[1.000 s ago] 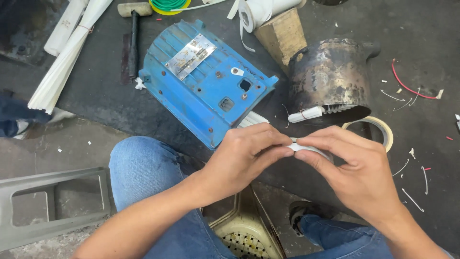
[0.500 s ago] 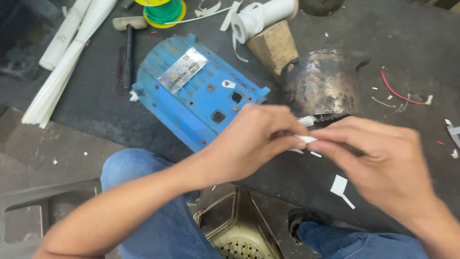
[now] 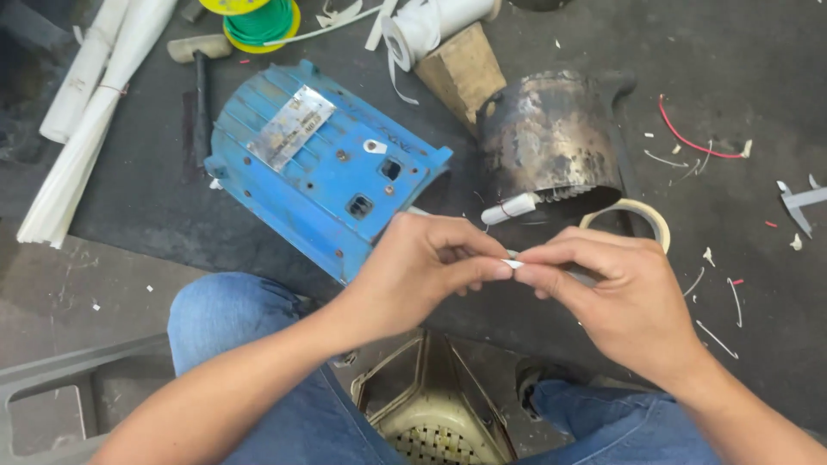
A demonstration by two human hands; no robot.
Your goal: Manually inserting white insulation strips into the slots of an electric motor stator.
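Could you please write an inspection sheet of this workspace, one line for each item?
Surface: dark mat with small white scraps on it.
Job's things: small white piece pinched between left hand and right hand.
Clutter: blue ribbed metal housing, sooty metal cylinder, wooden block, hammer, tape ring, white sleeves bundle.
Grips: both hands have fingertips closed on the white piece.
Cables: red wire on the mat; green wire spool at the top.
Surroundings: bare concrete floor, cream plastic stool between the knees, grey frame at lower left.
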